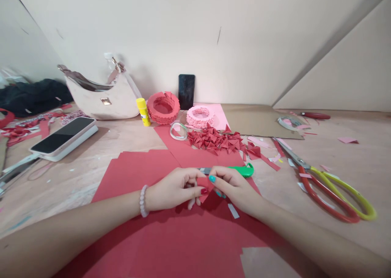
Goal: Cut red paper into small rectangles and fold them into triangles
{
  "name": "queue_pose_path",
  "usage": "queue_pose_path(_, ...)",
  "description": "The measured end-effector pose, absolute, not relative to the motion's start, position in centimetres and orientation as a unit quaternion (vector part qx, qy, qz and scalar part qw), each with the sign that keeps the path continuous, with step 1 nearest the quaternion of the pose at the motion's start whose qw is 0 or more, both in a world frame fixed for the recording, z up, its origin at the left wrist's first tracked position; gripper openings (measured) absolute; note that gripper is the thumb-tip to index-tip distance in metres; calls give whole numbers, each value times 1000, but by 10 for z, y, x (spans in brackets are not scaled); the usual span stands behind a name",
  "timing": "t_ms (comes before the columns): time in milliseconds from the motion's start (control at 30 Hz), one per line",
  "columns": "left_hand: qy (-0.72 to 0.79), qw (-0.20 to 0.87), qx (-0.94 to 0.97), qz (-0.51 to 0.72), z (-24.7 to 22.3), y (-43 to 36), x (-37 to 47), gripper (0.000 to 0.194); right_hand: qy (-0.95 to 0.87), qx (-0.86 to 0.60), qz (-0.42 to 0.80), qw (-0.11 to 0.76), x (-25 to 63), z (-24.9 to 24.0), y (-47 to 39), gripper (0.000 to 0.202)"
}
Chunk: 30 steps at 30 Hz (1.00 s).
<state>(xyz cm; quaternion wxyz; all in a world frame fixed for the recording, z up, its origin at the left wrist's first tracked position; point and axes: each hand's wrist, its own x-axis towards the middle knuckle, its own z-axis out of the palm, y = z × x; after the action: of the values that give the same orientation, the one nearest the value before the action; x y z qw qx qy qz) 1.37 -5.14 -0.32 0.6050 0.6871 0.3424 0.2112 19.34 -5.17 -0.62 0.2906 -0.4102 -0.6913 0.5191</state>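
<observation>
Paper piece (202, 182), small and red, is located between the hands, over the red sheets (152, 241) on the counter (122, 133). Fingers of the left hand (174, 188) and the right hand (236, 188) grasp it, thumbs uppermost. Folding appears to be in hand: edges should be aligned before creasing, then pressed firmly along the full fold. The green knife (244, 171) lies just beyond the fingers; knuckles should keep clear. Folded triangles (214, 140) behind offer a shape reference.

The pale, scuffed table (360, 162) bears red sheets (134, 241), scissors (303, 164), a handbag (106, 107) — and scattered paper scraps (348, 140).
</observation>
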Motion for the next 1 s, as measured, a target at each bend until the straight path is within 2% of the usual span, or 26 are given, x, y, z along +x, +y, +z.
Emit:
queue_pose_path(233, 352, 594, 687, 227, -7, -52, 13, 23, -700, -403, 519, 280, 192, -4, -53, 27)
queue_pose_path(333, 368, 543, 714, 245, -7, -50, 14, 30, -701, -393, 530, 273, 192, -4, -53, 26)
queue_pose_path(433, 373, 504, 729, 275, -7, -49, 15, 26, -699, -397, 525, 280, 192, -5, -52, 28)
queue_pose_path(567, 363, 529, 703, 307, -9, -48, 15, 15, -685, -396, 542, 285, 194, -7, -51, 27)
queue_pose_path(800, 362, 561, 673, 318, -4, -50, 12, 17, -574, -334, 681, 308, 202, -17, -48, 12)
queue_pose_path(1000, 341, 596, 651, 324, -2, -50, 13, 16, -594, -314, 679, 295, 202, -16, -47, 16)
